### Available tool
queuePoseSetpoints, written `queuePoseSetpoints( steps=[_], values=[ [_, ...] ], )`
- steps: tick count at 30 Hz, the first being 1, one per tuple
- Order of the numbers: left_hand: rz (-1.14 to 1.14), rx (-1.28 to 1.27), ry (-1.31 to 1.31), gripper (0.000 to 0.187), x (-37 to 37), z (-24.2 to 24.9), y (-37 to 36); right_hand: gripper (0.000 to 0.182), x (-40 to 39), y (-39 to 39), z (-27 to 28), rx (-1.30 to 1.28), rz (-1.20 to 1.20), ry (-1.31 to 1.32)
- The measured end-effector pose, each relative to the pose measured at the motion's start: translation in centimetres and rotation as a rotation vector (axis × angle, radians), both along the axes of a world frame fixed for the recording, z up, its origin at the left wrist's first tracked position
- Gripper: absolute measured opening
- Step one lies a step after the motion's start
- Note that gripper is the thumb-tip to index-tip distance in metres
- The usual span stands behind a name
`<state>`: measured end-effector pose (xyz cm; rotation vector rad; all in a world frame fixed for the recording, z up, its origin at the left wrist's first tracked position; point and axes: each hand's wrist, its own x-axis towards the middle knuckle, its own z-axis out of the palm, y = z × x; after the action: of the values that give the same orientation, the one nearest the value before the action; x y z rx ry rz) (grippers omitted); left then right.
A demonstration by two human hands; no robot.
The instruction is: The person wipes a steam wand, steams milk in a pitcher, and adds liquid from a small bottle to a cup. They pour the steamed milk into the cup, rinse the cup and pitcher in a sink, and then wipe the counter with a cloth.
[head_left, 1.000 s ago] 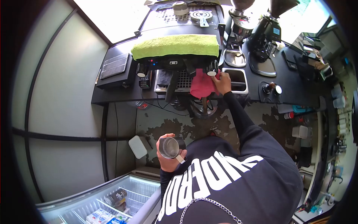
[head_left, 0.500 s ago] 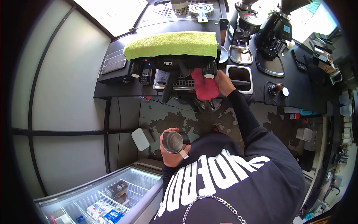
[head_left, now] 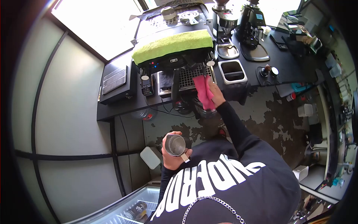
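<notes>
My left hand (head_left: pixel 170 159) is wrapped round a steel milk pitcher (head_left: pixel 175 145), held upright in front of my chest with its mouth facing up. Nothing but bare metal shows inside it. With my right hand (head_left: pixel 217 95) I grip a pink cloth (head_left: pixel 203 92) at the front of the espresso machine (head_left: pixel 186 61). The cloth hangs over the right front edge of the drip tray (head_left: pixel 185 79), below the machine's right side. A portafilter handle (head_left: pixel 175 84) juts out left of the cloth. My right fingers are partly hidden by the cloth.
A green towel (head_left: pixel 171 46) lies along the machine's top front. Two grinders (head_left: pixel 252 26) and a knock box (head_left: pixel 233 71) stand to the right, with a tamper (head_left: pixel 265 70) farther along. A card terminal (head_left: pixel 147 86) is at left. A chest freezer (head_left: pixel 128 201) sits lower left.
The pink cloth and my right hand have come out from under the machine's right side, toward me. My left hand still holds the pitcher. The whole view has shifted, showing less of the freezer.
</notes>
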<state>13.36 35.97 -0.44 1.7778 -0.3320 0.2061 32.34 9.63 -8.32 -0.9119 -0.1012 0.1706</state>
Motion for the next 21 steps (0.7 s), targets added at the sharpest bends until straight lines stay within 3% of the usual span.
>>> queuePoseSetpoints(
  steps=[2,3,5,7,9,10,13,19,21],
  values=[
    [-0.066,0.04,-0.015,0.087,-0.5,-0.3,1.4,0.043,-0.4,2.7,0.1,-0.176,-0.313,-0.023],
    [-0.077,0.039,-0.018,0.087,-0.8,-0.3,1.9,0.043,-1.1,3.0,-0.4,-0.176,-0.325,-0.025],
    [-0.142,0.049,0.006,0.088,-1.3,-0.1,3.0,0.045,-2.7,3.7,-1.2,-0.635,-0.572,-0.158],
    [-0.165,0.082,-0.028,0.088,-1.7,0.5,3.9,0.045,-2.7,4.0,-1.4,-0.539,-0.597,-0.155],
    [-0.187,0.074,-0.048,0.087,-2.5,0.6,4.7,0.044,-1.3,3.0,-1.1,-0.745,-0.615,-0.168],
    [-0.188,0.07,-0.049,0.086,-2.8,0.6,5.1,0.045,-1.4,3.6,2.1,-0.673,-0.647,-0.208],
    [-0.183,0.079,-0.06,0.086,-3.7,0.6,6.0,0.046,-0.4,4.3,2.3,-0.682,-0.691,-0.192],
    [-0.189,0.024,0.0,0.086,-4.8,-0.6,6.9,0.046,-3.7,4.4,-3.6,-0.468,-0.59,-0.096],
    [-0.202,0.036,0.024,0.087,-4.6,-1.0,6.8,0.046,-5.0,3.8,-3.5,-0.05,-0.437,0.055]
  ],
)
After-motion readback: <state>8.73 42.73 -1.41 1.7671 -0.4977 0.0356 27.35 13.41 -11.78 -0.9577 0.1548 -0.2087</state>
